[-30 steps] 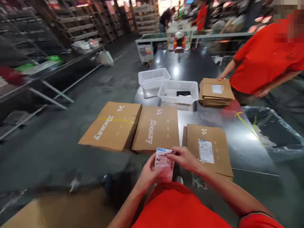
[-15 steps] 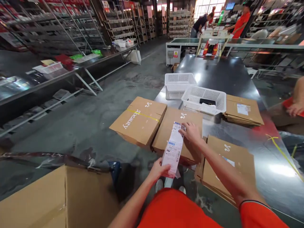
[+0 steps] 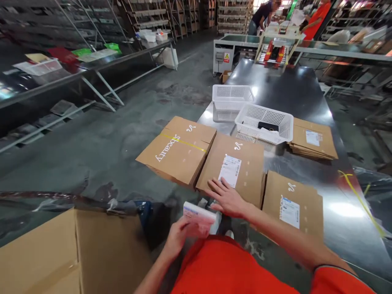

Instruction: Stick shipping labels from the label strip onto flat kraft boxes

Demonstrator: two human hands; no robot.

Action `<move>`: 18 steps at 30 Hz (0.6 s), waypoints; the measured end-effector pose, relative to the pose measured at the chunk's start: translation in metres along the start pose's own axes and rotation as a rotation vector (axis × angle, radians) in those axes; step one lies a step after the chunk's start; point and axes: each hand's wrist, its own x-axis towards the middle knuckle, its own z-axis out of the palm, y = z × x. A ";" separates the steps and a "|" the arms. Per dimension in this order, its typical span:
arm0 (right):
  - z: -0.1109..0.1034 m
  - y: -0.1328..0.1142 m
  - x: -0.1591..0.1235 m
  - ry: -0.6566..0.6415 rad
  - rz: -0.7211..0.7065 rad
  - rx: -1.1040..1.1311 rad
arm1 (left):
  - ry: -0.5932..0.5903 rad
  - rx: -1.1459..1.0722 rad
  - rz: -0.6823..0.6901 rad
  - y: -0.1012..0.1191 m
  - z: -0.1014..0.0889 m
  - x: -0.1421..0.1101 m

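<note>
My left hand (image 3: 177,236) pinches a folded stack of printed shipping labels (image 3: 199,216) close to my body. Fingers spread, my right hand (image 3: 228,199) lies at the near edge of the middle flat cardboard stack (image 3: 208,175). Just beyond its fingertips, a white shipping label (image 3: 232,169) lies on the top carton. To the right, another cardboard stack (image 3: 309,204) bears its own shipping label (image 3: 289,212). On the left, a stack marked "beauty" (image 3: 183,163) has a yellow strap across it.
Two white plastic baskets (image 3: 232,92) stand on the shiny metal table (image 3: 355,208); the nearer holds a dark item. Behind them is a labelled cardboard pile (image 3: 326,143). A large carton (image 3: 113,245) sits at the lower left. Co-workers (image 3: 261,18) stand at the far conveyor (image 3: 232,41).
A label strip held by both hands has parted: one label now lies on the middle stack. My left hand drew the rest back; my right hand moved nearer and opened.
</note>
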 end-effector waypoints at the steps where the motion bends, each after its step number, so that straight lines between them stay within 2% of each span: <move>1: -0.003 0.007 -0.011 0.068 0.114 0.002 | 0.009 0.026 0.082 0.011 0.003 0.009; 4: -0.014 0.047 -0.037 0.366 0.771 0.062 | 0.032 0.079 0.238 0.040 0.020 0.041; 5: -0.017 0.061 -0.043 0.428 0.935 0.139 | 0.031 0.085 0.260 0.046 0.027 0.049; 6: -0.020 0.073 -0.048 0.462 1.031 0.245 | 0.028 0.087 0.281 0.049 0.034 0.055; 8: -0.026 0.091 -0.063 0.504 1.082 0.486 | 0.013 0.055 0.286 0.050 0.047 0.058; 10: -0.033 0.105 -0.093 0.576 1.110 0.656 | -0.027 -0.022 0.174 0.045 0.059 0.050; 13: -0.042 0.119 -0.179 0.659 1.212 0.776 | -0.087 -0.152 -0.099 0.039 0.074 0.028; 15: -0.045 0.124 -0.246 0.604 1.290 0.816 | -0.114 -0.180 -0.220 0.037 0.084 0.016; 16: -0.045 0.125 -0.274 0.524 1.354 0.793 | -0.128 -0.171 -0.253 0.037 0.089 0.012; 18: -0.044 0.121 -0.303 0.366 1.506 0.576 | -0.163 -0.123 -0.265 0.037 0.101 0.008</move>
